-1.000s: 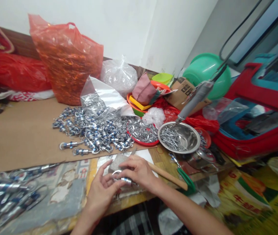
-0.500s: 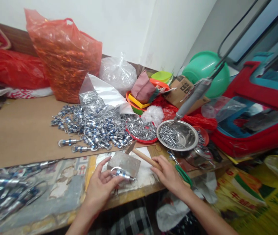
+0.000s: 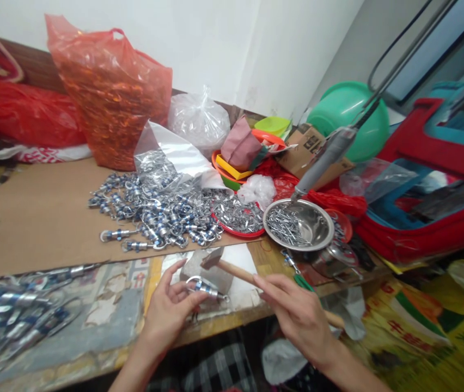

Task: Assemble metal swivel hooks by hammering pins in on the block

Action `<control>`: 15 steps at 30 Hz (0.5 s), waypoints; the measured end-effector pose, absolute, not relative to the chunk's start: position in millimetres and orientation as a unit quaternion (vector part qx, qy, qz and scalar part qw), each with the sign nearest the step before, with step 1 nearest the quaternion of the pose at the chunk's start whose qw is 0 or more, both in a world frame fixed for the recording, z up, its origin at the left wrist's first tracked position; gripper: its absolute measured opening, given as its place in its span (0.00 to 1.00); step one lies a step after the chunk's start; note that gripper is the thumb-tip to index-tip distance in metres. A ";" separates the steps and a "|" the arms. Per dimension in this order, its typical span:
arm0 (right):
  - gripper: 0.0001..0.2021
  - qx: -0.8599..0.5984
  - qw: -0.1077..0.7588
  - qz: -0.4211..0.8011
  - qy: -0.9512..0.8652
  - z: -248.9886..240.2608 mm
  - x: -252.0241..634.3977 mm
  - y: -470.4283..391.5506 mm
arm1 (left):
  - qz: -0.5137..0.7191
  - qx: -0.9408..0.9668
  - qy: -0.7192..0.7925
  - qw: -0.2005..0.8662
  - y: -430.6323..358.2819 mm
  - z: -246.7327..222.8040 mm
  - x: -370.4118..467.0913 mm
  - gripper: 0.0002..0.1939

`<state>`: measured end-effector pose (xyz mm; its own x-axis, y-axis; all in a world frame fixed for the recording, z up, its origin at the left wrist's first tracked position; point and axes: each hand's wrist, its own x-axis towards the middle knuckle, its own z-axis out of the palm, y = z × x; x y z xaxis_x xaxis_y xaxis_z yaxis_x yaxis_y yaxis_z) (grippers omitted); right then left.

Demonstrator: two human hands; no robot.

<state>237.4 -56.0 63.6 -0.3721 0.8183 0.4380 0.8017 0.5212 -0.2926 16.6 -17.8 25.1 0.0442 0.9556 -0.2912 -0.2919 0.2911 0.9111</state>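
Close to the near edge of the worktop (image 3: 268,258), the left hand (image 3: 170,302) pinches a silver-and-blue metal fitting (image 3: 205,287) between thumb and fingers, its curved hook uppermost and its small end ring pointing right. Behind the fitting sits a grey block (image 3: 218,277) on a white sheet (image 3: 244,267). The right hand (image 3: 297,310) is closed round the wooden handle of a hammer (image 3: 236,270), whose head hangs over the block's far right corner; whether it touches the block is hard to tell from this angle. Toward the worktop's far side, a heap of similar fittings (image 3: 154,218) lies along the right end of a cardboard sheet (image 3: 44,223), with more loose fittings (image 3: 15,310) at the worktop's near left corner. Right of the heap stand a red-rimmed tray (image 3: 242,235) of small metal parts and a steel bowl (image 3: 322,228) holding thin pins.
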 end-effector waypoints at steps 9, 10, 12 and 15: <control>0.24 -0.482 0.285 0.000 -0.828 52.1 236.7 -64.0 | 0.492 0.330 0.490 0.639 -15.9 20.9 15.4 0.42; 0.23 -0.478 0.301 -0.002 -0.825 49.9 236.9 -66.0 | 0.493 0.329 0.489 0.640 -15.7 20.6 15.7 0.43; 0.22 -0.485 0.297 0.018 -0.822 45.0 237.7 -69.4 | 0.495 0.329 0.487 0.640 -15.4 19.5 17.8 0.43; 0.19 -0.536 0.277 0.086 -0.793 36.1 242.6 -69.3 | 0.493 0.329 0.486 0.643 -16.3 20.4 22.0 0.44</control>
